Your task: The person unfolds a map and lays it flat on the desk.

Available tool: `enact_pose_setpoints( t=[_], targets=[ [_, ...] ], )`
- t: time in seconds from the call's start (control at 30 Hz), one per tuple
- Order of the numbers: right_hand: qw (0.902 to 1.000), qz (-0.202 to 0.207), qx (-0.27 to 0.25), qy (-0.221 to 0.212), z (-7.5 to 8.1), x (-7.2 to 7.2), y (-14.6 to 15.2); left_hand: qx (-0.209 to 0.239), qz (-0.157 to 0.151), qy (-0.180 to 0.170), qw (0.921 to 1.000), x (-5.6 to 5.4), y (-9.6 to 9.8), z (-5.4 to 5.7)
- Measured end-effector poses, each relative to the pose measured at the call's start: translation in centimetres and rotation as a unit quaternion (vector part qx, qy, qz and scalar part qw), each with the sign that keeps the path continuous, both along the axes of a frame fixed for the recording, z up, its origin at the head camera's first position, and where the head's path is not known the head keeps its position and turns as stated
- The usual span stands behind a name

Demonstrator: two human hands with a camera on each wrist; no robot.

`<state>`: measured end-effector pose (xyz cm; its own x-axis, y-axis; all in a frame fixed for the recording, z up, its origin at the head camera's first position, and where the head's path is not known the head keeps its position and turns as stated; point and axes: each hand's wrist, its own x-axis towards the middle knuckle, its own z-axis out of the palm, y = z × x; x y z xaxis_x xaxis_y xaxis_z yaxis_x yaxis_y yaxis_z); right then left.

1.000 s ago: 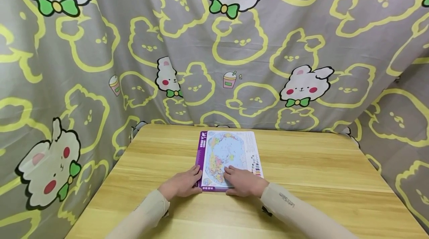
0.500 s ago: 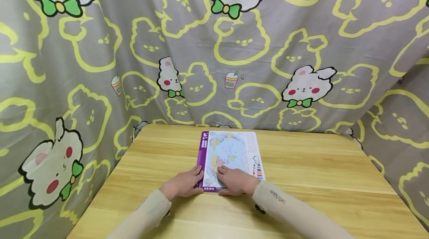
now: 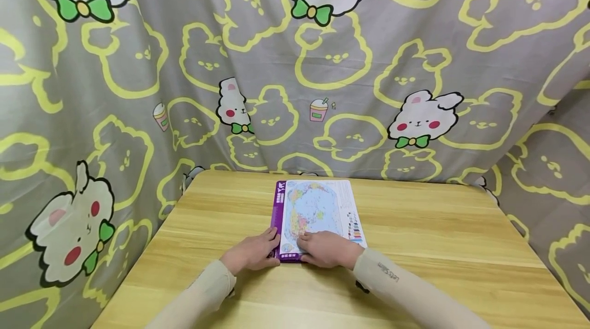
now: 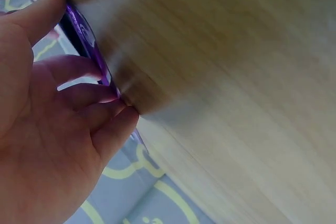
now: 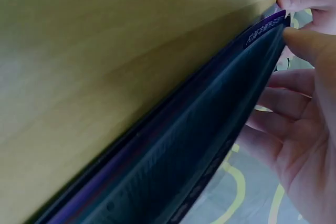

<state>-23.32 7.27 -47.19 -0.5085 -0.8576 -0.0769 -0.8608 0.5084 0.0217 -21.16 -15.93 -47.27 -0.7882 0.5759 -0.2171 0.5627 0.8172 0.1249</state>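
Note:
A world map board (image 3: 322,206) with a purple border lies flat on the wooden table, turned sideways to me. My left hand (image 3: 251,252) rests against its left edge, fingertips along the purple strip and thumb at the front corner. My right hand (image 3: 329,249) is at the front edge, fingers on the map and thumb at the rim. In the right wrist view, the right thumb (image 5: 304,43) pinches the board's edge, and its upper layer (image 5: 210,114) stands apart from the layer below. The left wrist view shows the left fingers (image 4: 113,127) touching the purple side.
The wooden table (image 3: 438,226) extends to both sides of the board. A grey curtain (image 3: 276,62) with yellow outlines and white rabbits hangs behind it and along both sides.
My right hand has slid left along the front edge, and the upper layer's front edge has come up slightly, showing more of the purple strip. My left hand stays at the left edge.

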Motion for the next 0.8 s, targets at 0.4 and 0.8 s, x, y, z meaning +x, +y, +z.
enact_pose_setpoints(
  t=[0.4,0.8],
  targets=[
    [0.9908,0.02,0.002,0.134,2.2,1.1,1.6,-0.016,0.0,0.027,0.9995,-0.4,0.7,-0.1],
    [0.9812,0.034,-0.063,0.179,5.0,1.7,4.4,-0.044,0.012,0.059,0.9972,-0.1,1.8,-0.4]
  ],
)
